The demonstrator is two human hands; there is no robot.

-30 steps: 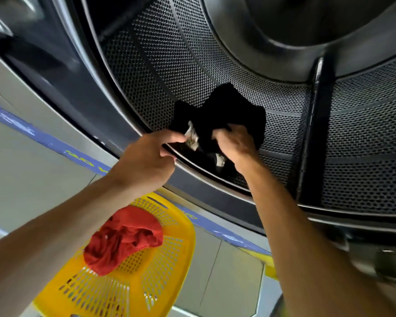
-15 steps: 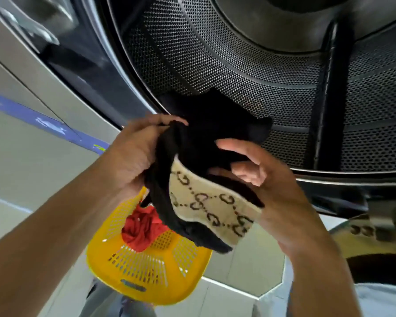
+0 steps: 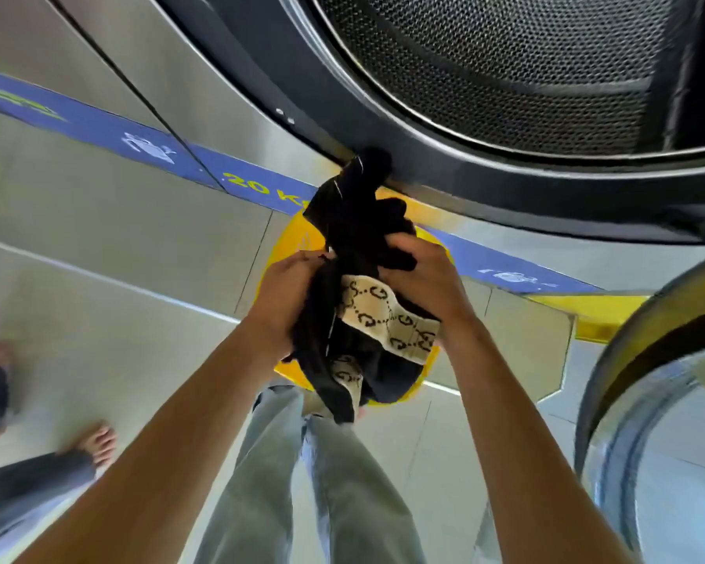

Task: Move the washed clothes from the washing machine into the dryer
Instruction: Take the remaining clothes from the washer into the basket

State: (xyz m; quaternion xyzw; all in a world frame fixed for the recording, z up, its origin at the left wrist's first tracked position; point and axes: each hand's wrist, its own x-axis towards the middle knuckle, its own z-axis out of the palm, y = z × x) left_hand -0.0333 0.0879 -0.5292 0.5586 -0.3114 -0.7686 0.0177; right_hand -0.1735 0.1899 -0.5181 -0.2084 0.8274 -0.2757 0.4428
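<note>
Yellow plastic laundry basket (image 3: 298, 238), lattice-sided, sits on the floor directly beneath both hands, and only slivers of its rim show around the cloth; what lies inside it cannot be seen. Above and beyond the hands gapes the perforated steel drum of the washing machine (image 3: 505, 54), its visible part bare metal, ringed by a dark rubber door seal (image 3: 444, 156). The black garment with a cream patterned band (image 3: 367, 278) is out of the drum, bunched between the hands over the basket, its top end just brushing the lower edge of the seal and its tail hanging down toward the person's pale grey trousers (image 3: 334, 482). The left hand (image 3: 285, 303) is closed around the left side of the bundle; the right hand (image 3: 420, 274) clenches the black fabric just above the cream band. The band carries dark interlocking motifs and folds over itself near the bottom. To the right of the right hand stands the open round glass door (image 3: 648, 421) with its metal rim, close by the forearm. Left of the left hand the pale tiled floor (image 3: 98, 319) lies open, with a bystander's bare feet (image 3: 94, 441) at the far edge
</note>
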